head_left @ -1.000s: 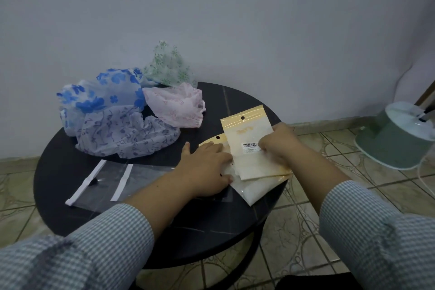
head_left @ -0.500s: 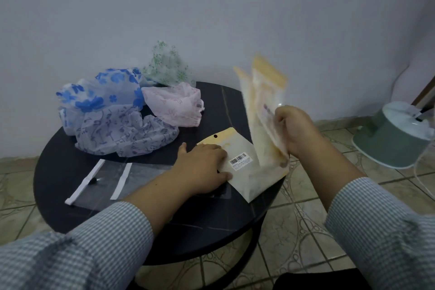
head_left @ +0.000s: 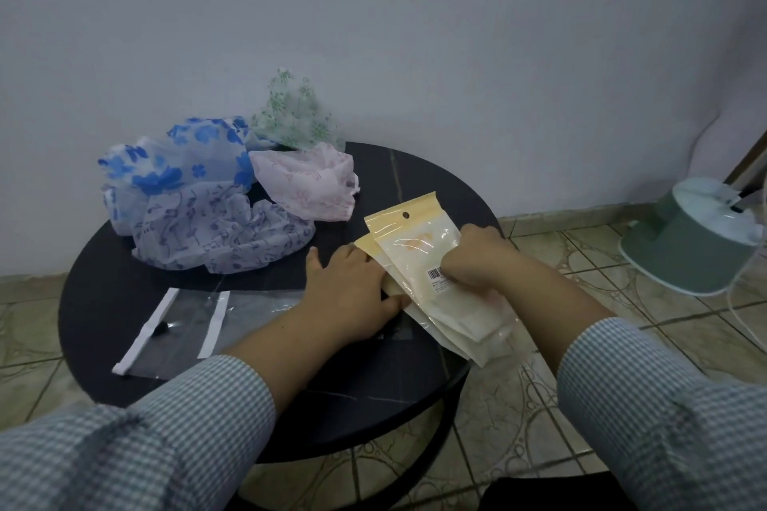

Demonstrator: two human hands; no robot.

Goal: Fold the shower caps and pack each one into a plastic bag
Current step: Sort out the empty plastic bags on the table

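A stack of packed bags (head_left: 431, 261) was gripped by the right hand (head_left: 477, 261) at the table's (head_left: 415, 407) right edge, while the left hand (head_left: 352, 286) was pressed flat on the lowest one. Four unfolded shower caps (head_left: 224, 232) lay heaped at the back. An empty bag (head_left: 182, 324) would probably be needed next.

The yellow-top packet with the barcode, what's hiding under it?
Under the top packet lies at least one more cream packet, its edges peeking out at both ends, on the black table. The right hand covers the top one's middle; how many are stacked below cannot be seen.
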